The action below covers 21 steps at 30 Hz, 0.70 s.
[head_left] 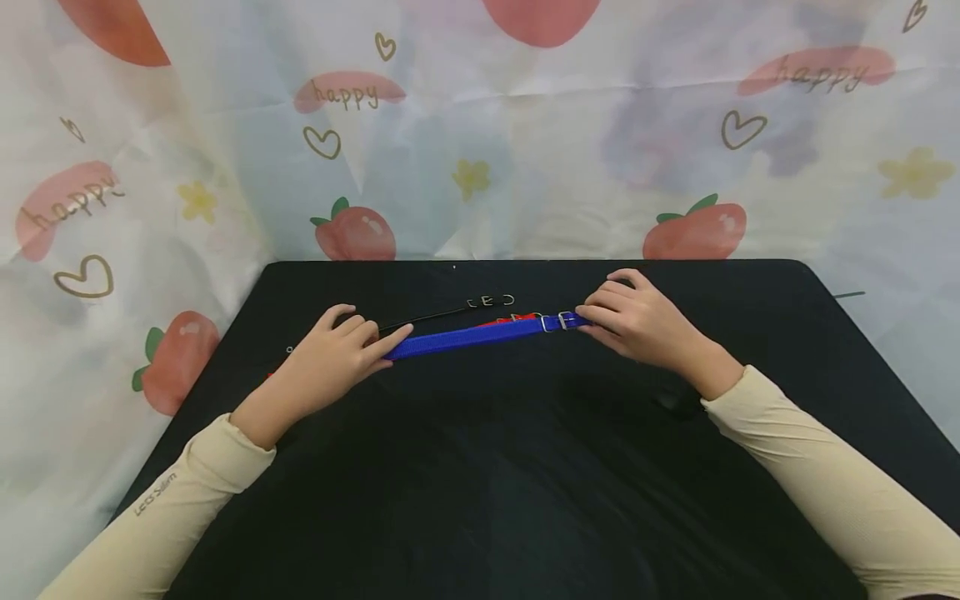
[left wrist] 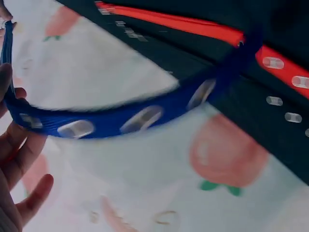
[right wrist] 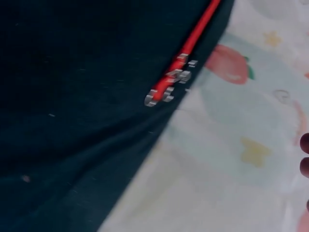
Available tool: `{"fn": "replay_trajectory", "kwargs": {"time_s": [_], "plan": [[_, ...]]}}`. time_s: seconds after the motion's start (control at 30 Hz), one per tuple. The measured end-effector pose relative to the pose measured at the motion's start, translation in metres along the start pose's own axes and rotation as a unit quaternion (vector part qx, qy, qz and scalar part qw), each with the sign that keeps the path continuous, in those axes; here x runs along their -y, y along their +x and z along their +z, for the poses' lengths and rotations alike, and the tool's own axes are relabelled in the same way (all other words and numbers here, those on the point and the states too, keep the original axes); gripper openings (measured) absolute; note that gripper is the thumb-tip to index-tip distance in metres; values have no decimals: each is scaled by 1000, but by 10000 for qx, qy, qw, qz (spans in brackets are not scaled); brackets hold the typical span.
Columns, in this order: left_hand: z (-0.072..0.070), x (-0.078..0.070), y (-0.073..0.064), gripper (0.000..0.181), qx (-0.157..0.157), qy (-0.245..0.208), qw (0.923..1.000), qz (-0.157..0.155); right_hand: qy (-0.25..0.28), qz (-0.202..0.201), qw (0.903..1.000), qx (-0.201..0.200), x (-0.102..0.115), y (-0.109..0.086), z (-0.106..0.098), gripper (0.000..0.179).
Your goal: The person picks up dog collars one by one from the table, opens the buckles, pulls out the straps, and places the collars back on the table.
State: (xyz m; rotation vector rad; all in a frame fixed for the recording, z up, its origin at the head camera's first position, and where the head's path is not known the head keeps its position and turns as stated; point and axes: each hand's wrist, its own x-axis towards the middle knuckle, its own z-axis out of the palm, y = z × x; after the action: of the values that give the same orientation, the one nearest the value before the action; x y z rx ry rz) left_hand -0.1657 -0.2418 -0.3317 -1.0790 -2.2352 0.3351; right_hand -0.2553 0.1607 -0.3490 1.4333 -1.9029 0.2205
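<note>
A blue collar [head_left: 472,336] with metal buckle fittings is stretched sideways above the black table, between both hands. My left hand [head_left: 330,362] pinches it toward its left part, index finger extended along it. Past that hand, in the left wrist view, the free end of the blue collar [left wrist: 104,123] curves away, blurred, showing metal eyelets. At the buckle end, my right hand [head_left: 637,321] holds the strap between thumb and fingers. Only a few fingertips [right wrist: 304,167] of it show in the right wrist view.
Behind the blue collar lies a red collar [head_left: 517,318], partly hidden in the head view; its eyelets show in the left wrist view. Farther back is a thin black collar [head_left: 427,317] with a buckle. A patterned curtain [head_left: 555,167] hangs behind the black table [head_left: 465,500].
</note>
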Motion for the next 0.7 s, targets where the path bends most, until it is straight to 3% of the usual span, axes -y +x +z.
{"fn": "replay_trajectory", "kwargs": {"time_s": [0.1,0.3,0.37,0.5,0.7], "plan": [[8,8,-22,41,131,40,9999,51,27,-11,9998,219,-7,-5,14,17],[24,16,-56,36,289,-29,9995,159,-245,-265,9968,719,-17,-14,44,27],[30,14,-62,33,442,-37,9988,216,-284,-395,9947,906,-18,-14,53,27],[43,8,-69,43,955,-66,9951,229,-330,-638,9899,1223,-16,-14,71,27],[57,0,-72,37,1716,-223,9845,272,-422,-816,9725,2140,-12,-12,87,19]]}}
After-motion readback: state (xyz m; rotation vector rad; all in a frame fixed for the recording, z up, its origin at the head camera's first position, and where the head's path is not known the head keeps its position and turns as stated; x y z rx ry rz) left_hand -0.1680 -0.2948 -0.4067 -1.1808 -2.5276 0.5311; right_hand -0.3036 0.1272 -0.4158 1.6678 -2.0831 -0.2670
